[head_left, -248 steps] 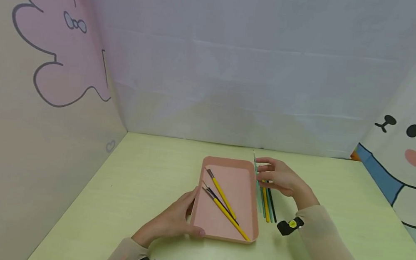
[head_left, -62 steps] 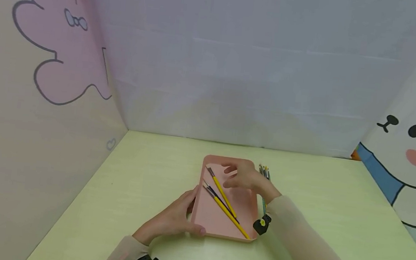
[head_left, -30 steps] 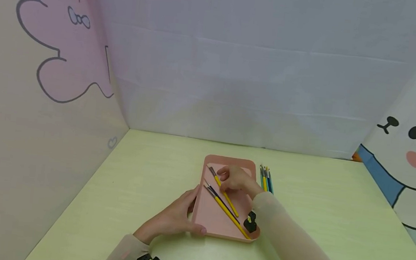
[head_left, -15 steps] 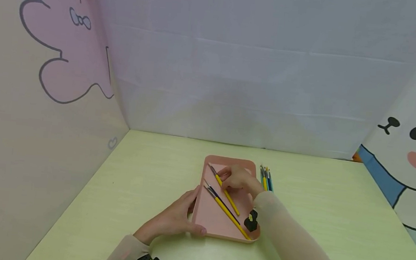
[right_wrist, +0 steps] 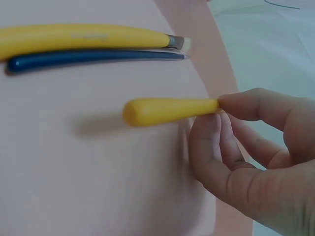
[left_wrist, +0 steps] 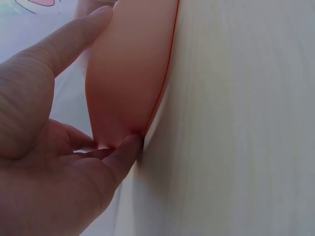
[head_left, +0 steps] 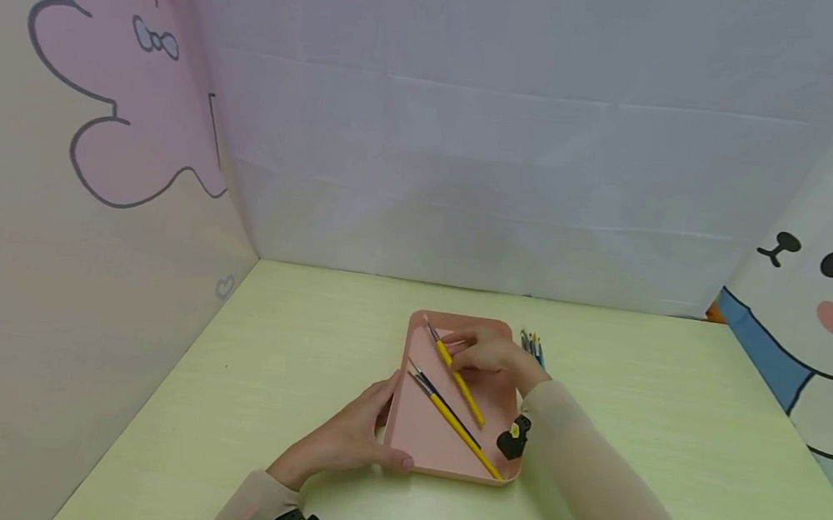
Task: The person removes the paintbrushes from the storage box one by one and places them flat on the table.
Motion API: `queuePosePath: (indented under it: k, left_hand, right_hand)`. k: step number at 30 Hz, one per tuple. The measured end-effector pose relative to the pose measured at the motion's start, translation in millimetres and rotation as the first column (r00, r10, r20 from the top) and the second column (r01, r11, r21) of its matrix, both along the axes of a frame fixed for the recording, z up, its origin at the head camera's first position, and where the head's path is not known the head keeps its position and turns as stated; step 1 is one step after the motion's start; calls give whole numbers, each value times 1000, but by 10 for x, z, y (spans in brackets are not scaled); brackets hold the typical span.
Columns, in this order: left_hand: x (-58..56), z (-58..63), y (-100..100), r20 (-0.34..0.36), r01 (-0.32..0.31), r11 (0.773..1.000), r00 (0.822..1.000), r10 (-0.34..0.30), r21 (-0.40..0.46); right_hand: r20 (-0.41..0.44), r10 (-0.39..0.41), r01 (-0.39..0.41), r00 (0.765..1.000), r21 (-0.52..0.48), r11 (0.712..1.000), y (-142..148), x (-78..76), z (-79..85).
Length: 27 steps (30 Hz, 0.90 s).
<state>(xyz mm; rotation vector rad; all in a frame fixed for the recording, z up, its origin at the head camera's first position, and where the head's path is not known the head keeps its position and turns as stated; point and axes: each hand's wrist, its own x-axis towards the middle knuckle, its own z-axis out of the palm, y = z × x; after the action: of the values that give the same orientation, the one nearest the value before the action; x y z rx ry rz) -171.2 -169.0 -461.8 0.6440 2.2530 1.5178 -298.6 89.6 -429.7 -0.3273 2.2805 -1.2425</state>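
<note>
A pink tray (head_left: pixel 413 452) lies on the table, with my left hand (head_left: pixel 347 433) gripping its near left corner. In the left wrist view the thumb lies along the tray's rim and the other fingers curl at the corner of its wall (left_wrist: pixel 128 73). My right hand (head_left: pixel 486 355) pinches a yellow paintbrush (head_left: pixel 468 397) between thumb and fingers over the tray. The right wrist view shows the brush's rounded handle end (right_wrist: pixel 147 112) above its shadow. Beside it in the tray lie another yellow paintbrush (head_left: pixel 470 441) and a thin dark blue one (right_wrist: pixel 98 60).
Just right of the tray lies a row of several paintbrushes (head_left: pixel 533 345), partly hidden behind the right wrist. The pale table (head_left: pixel 305 325) meets a light fabric backdrop (head_left: pixel 470 173) at the rear, with printed walls at both sides.
My right hand left the brushes beside the tray, reached into the tray and took hold of the upper yellow paintbrush, which has since shifted slightly right. The left hand stays put.
</note>
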Motion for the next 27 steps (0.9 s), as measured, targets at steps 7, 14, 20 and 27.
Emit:
queuePosePath:
  k: [7,14,20,27]
  left_hand:
    - [-16,10,11,-4,20,999,1000,-20,27]
    - [-11,-2,10,2,-13,1000,1000,13,-21]
    - [-11,-12,16,-5,-9,1000,1000,8,-13]
    - [-7,-25,12,-8,-19,999,1000,19,-33]
  right_hand:
    - [28,-18,21,999,-110,994,143,-3,34]
    - [107,-73,94,992,-209,973,311,12,129]
    - [154,-90,136,984,-323,937,522,16,152]
    - [139,-125,167,982,-352,921,804,82,171]
